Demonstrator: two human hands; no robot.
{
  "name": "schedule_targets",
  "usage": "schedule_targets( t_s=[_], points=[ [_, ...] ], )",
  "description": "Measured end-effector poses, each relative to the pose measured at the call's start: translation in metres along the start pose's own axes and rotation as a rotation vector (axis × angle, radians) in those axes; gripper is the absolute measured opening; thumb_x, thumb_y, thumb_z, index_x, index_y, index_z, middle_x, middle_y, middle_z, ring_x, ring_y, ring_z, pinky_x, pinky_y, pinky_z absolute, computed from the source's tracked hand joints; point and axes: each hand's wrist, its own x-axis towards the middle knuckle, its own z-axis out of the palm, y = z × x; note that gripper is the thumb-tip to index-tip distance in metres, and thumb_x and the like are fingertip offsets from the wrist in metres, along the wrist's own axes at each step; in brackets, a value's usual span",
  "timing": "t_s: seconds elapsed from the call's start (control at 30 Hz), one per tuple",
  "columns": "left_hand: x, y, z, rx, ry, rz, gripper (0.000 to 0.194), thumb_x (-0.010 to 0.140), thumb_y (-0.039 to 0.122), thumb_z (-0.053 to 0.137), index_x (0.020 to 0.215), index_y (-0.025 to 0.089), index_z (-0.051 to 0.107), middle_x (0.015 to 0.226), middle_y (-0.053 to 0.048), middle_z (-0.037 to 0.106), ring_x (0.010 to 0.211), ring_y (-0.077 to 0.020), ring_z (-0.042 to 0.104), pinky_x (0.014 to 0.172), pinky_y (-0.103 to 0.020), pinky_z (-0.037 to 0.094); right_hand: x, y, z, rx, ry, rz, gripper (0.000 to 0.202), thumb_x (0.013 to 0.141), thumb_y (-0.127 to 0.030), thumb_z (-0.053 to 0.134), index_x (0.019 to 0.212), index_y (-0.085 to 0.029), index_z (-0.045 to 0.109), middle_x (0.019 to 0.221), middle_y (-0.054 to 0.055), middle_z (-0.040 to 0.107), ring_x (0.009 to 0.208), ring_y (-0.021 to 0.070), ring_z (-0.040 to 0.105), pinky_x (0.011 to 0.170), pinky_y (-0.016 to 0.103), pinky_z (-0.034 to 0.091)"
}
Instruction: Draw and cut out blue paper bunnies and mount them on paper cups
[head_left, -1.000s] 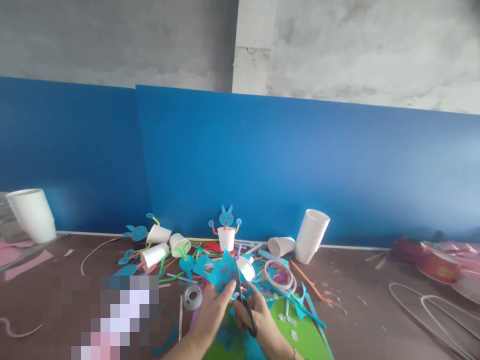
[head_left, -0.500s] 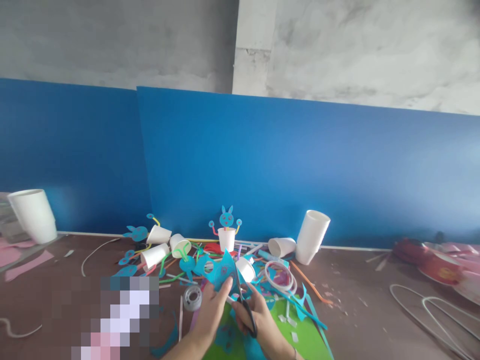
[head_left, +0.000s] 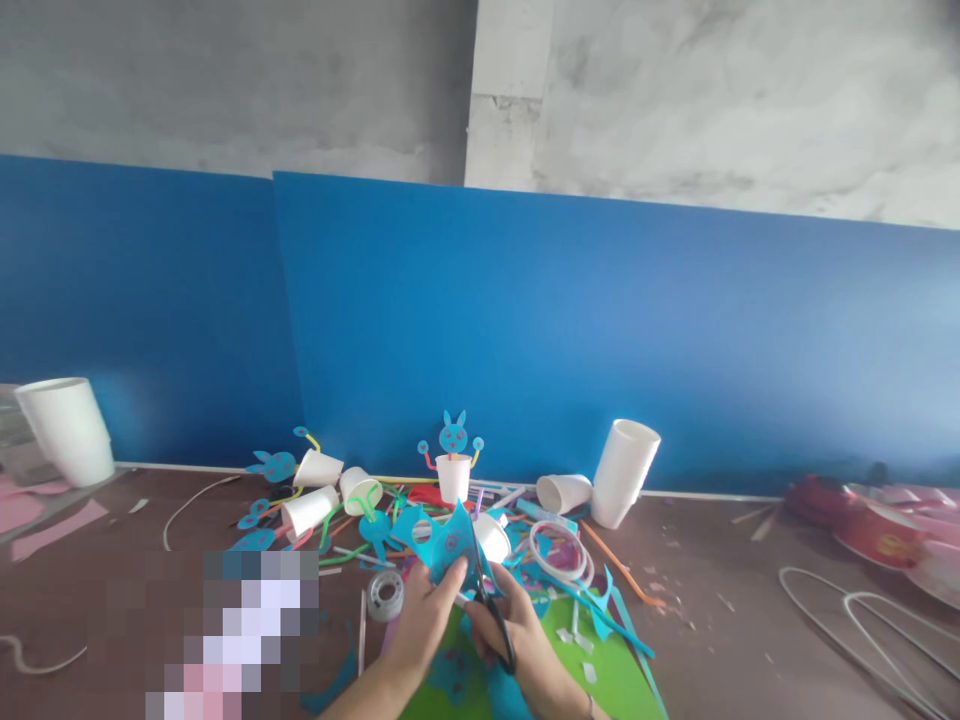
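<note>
My left hand [head_left: 429,612] pinches a piece of blue paper [head_left: 444,545] with a small drawn mark on it, its edges cut into points and a round hole at its left side. In my right hand [head_left: 517,635] is a pair of black-handled scissors [head_left: 493,620], with the fingers in the loops. The scissor blades point up and away, at the right edge of the paper. Beneath both hands lies green paper [head_left: 607,655] with blue scraps on it. Just left of my left hand sits a roll of tape [head_left: 385,595].
A white cup with a blue rabbit head [head_left: 453,470] stands at the back. Several cups [head_left: 311,512] lie tipped among straws at left. Stacked white cups [head_left: 624,475] stand at right, others [head_left: 67,430] far left. Coiled white tubing [head_left: 561,553] and a red object [head_left: 874,525] lie to the right.
The blue paper has tilted slightly and shifted a little to the right in my left hand, against the scissor blades. Both hands stay in nearly the same place.
</note>
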Motion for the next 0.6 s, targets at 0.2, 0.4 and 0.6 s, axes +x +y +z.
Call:
schedule_targets(
  t_s=[0.2,0.4,0.6],
  points=[
    [0.0043,-0.0031,-0.0034,-0.023,-0.042,0.015,0.039,0.077,0.044,0.063,0.102,0.015,0.068,0.100,-0.008,0.073,0.099,-0.0287,0.063,0.097,-0.040,0.043,0.0009,-0.0034,-0.0019,-0.018,-0.025,-0.003,0.064,0.069,-0.051,0.072,0.114,-0.011,0.049,0.041,-0.008,0.049,0.038,0.0059,0.036,0.038,0.018,0.025],
    [0.0064,0.0008,-0.0050,-0.043,-0.067,0.002,0.037,0.076,0.042,0.065,0.098,0.013,0.070,0.105,-0.010,0.072,0.100,-0.0310,0.063,0.097,-0.040,0.042,0.0006,-0.0095,-0.0009,-0.039,-0.038,-0.004,0.063,0.069,-0.051,0.072,0.112,-0.010,0.050,0.038,-0.009,0.048,0.035,0.0052,0.034,0.036,0.018,0.024],
    [0.0056,0.0059,-0.0047,-0.116,-0.077,-0.040,0.037,0.074,0.041,0.067,0.097,0.013,0.069,0.104,-0.010,0.072,0.104,-0.0324,0.061,0.095,-0.041,0.043,0.0011,-0.0090,-0.0011,-0.042,-0.062,-0.012,0.064,0.069,-0.052,0.071,0.113,-0.010,0.048,0.038,-0.010,0.048,0.033,0.0048,0.033,0.035,0.018,0.024]
  ],
)
